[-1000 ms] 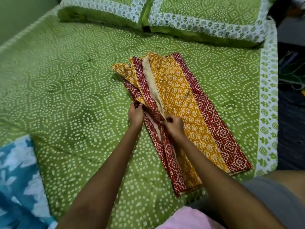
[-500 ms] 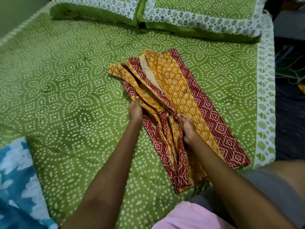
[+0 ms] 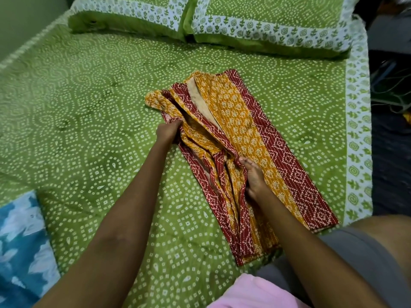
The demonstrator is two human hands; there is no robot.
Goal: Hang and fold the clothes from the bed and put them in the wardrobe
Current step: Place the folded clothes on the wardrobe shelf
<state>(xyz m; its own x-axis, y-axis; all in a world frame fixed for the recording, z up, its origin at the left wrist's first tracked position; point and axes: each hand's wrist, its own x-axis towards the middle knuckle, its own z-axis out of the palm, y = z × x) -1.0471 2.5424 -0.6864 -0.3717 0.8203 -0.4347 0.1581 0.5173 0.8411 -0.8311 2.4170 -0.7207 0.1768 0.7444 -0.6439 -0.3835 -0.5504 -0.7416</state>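
A long orange and dark red printed garment (image 3: 251,138) lies folded lengthwise on the green bedspread (image 3: 89,130), running from the middle of the bed toward its near right corner. My left hand (image 3: 168,133) grips the bunched left edge of the garment near its upper part. Lower down, my right hand (image 3: 253,174) has its fingers tucked under a loose red-bordered fold in the garment's middle and holds it. The left side of the garment is rumpled into several ridges; its right side lies flat.
Two green pillows (image 3: 255,21) with white patterned borders lie at the head of the bed. A blue and white cloth (image 3: 20,247) lies at the near left. Pink fabric (image 3: 255,292) sits at the bottom edge. Dark floor with cables (image 3: 391,90) lies right of the bed.
My right hand has slid down and to the right along the garment, drawing the red-bordered fold across. My left hand stayed gripping the left edge. The left side became more bunched.
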